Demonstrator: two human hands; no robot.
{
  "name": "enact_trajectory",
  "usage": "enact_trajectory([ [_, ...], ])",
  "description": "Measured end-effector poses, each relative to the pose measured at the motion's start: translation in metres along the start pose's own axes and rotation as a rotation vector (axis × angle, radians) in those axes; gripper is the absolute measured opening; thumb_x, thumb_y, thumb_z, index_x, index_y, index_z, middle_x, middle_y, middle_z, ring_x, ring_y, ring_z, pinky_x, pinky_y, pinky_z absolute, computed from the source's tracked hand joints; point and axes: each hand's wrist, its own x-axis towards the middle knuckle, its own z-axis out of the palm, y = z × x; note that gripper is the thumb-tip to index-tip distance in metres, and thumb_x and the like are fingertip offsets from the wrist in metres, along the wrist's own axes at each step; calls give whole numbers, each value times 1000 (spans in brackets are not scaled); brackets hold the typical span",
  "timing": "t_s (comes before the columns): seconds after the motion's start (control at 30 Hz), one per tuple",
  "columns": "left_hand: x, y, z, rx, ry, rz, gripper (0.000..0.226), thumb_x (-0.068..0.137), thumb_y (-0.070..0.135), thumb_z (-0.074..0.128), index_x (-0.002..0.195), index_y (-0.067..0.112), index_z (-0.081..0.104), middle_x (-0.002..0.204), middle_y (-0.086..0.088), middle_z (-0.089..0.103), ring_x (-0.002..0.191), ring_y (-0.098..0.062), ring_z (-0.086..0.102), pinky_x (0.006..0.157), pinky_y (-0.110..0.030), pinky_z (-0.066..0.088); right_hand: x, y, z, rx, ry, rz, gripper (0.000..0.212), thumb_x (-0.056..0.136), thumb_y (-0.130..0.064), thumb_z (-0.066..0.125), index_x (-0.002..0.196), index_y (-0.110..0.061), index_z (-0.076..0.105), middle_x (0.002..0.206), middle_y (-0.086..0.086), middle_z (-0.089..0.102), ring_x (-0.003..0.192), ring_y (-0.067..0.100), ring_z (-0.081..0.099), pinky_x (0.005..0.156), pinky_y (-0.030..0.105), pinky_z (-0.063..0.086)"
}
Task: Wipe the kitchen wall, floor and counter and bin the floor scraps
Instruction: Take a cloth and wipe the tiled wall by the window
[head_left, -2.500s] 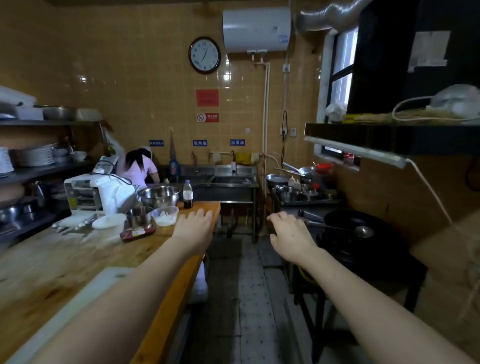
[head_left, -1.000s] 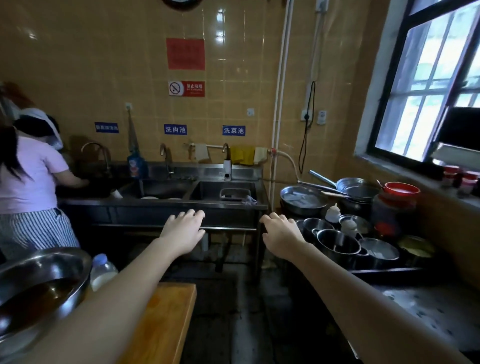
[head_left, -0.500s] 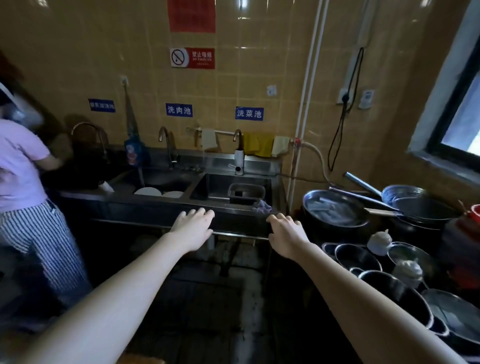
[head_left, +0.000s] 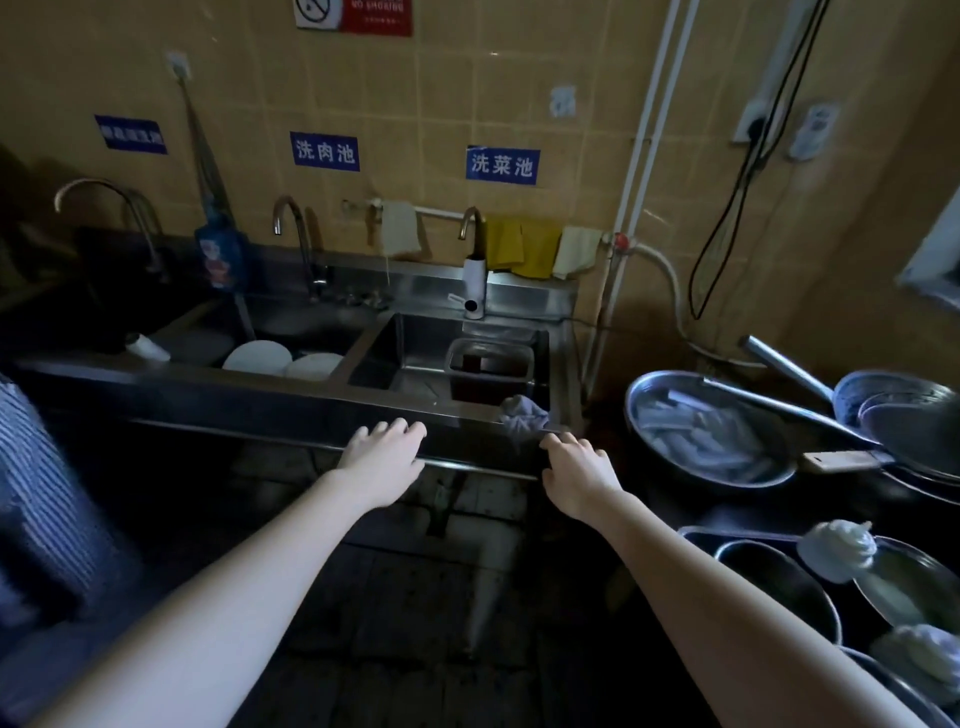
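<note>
A crumpled pale grey rag (head_left: 522, 415) lies on the front rim of the steel sink unit (head_left: 291, 395), at its right corner. My right hand (head_left: 574, 473) hovers just below and right of the rag, fingers loosely apart, holding nothing. My left hand (head_left: 384, 457) is stretched out in front of the sink's front edge, also empty with fingers apart. Behind the sink rises the yellow tiled wall (head_left: 467, 93). Below lies the dark tiled floor (head_left: 415, 597). Yellow and pale cloths (head_left: 524, 244) hang on a rail above the right basin.
A person in striped trousers (head_left: 36, 493) stands at the left. White plates (head_left: 260, 358) sit in the middle basin, a dark bin-shaped tub (head_left: 488, 366) in the right one. Steel pans and bowls (head_left: 711, 431) crowd the right side. Pipes (head_left: 644, 156) run down the wall.
I have walked from the wooden counter up to the sink. The view has tilted down, and both hands have come close to the sink's front edge and the rag.
</note>
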Motion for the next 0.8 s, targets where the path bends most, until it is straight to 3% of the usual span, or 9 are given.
enact_trajectory([
  [0.2, 85, -12, 34, -22, -70, 41, 37, 96, 35, 43, 130, 19, 40, 129, -4, 49, 118, -26, 47, 97, -40, 36, 75, 10, 34, 55, 32, 65, 44, 88, -20, 50, 131, -16, 43, 132, 6, 45, 121, 30, 44, 98, 41, 37],
  [0.57, 236, -52, 99, -54, -260, 75, 41, 97, 32, 44, 135, 18, 35, 134, -5, 44, 123, -27, 44, 101, -43, 35, 210, 29, 92, 132, -99, 166, 42, 88, -12, 48, 130, -13, 39, 133, 8, 45, 119, 31, 46, 98, 42, 39],
  [0.8, 301, -63, 131, -61, -279, 113, 37, 98, 30, 43, 133, 19, 37, 132, -4, 46, 119, -27, 47, 99, -42, 35, 274, 49, 123, 87, -183, 174, 59, 86, -9, 56, 138, -17, 29, 141, 6, 38, 123, 30, 43, 99, 43, 39],
])
